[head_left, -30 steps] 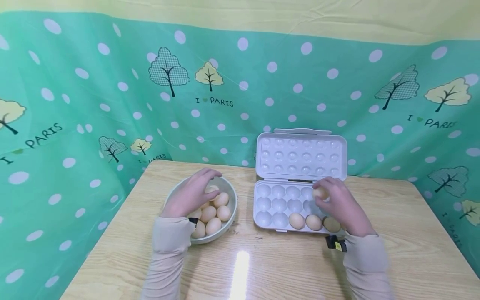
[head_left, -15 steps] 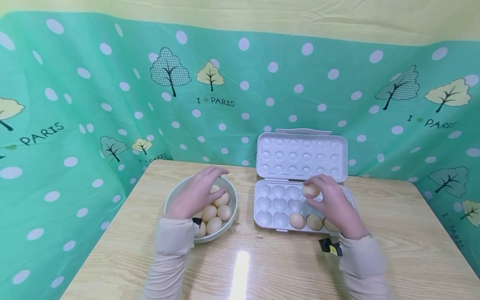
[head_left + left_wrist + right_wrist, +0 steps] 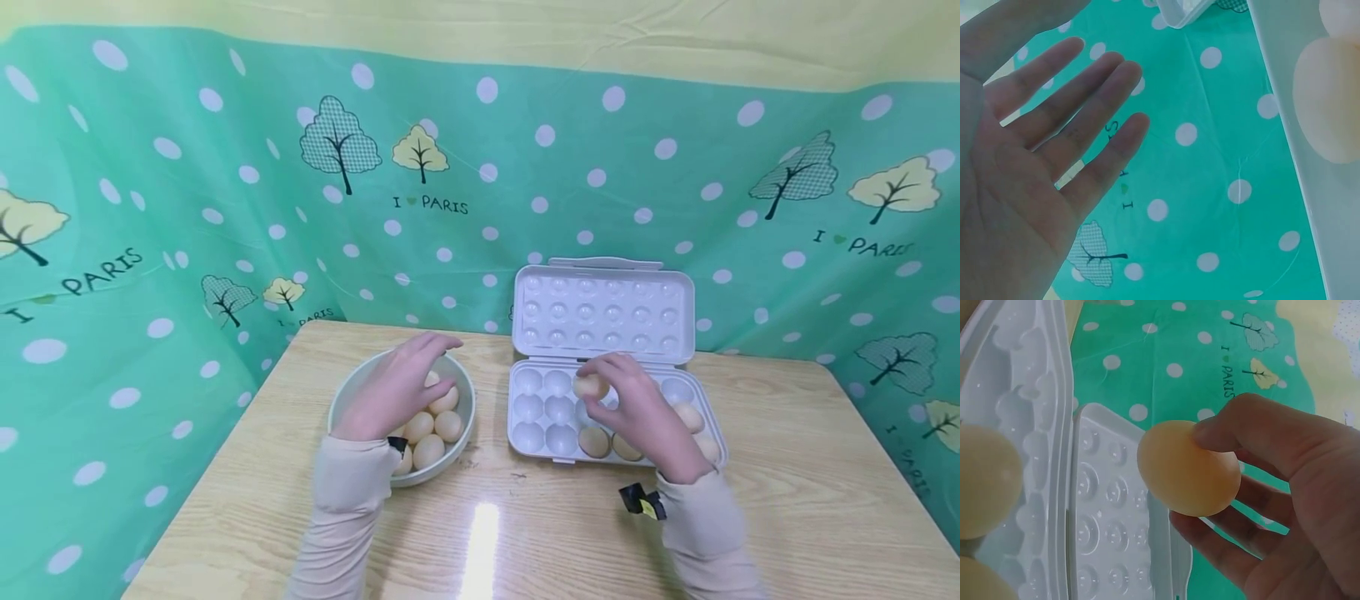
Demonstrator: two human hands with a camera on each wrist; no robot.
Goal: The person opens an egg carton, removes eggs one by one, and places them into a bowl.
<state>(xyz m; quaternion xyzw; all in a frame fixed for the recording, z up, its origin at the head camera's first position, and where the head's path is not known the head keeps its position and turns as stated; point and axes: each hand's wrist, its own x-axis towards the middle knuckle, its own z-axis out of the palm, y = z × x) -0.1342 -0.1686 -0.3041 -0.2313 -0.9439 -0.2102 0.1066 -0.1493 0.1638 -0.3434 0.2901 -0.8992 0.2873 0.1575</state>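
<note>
Over the egg carton's tray (image 3: 542, 423) my right hand (image 3: 636, 408) pinches an egg (image 3: 1188, 469) between thumb and fingers; the right wrist view shows it held clear of the cups. Several eggs sit in the cups, among them an egg (image 3: 594, 442) in the front row and an egg (image 3: 688, 417) at the right, partly behind the hand. My left hand (image 3: 397, 387) hovers above a pale bowl (image 3: 467, 433) of eggs (image 3: 429, 452), covering part of it. Its fingers look extended and hold nothing in the left wrist view.
The carton's dimpled lid (image 3: 604, 312) stands raised behind the tray, near a green dotted curtain (image 3: 480, 250). A wooden table (image 3: 517, 533) carries both bowl and carton, with a bright light reflection at the front.
My right hand has moved left along the carton with the egg, uncovering eggs at the tray's right end. The left hand has shifted slightly right above the bowl.
</note>
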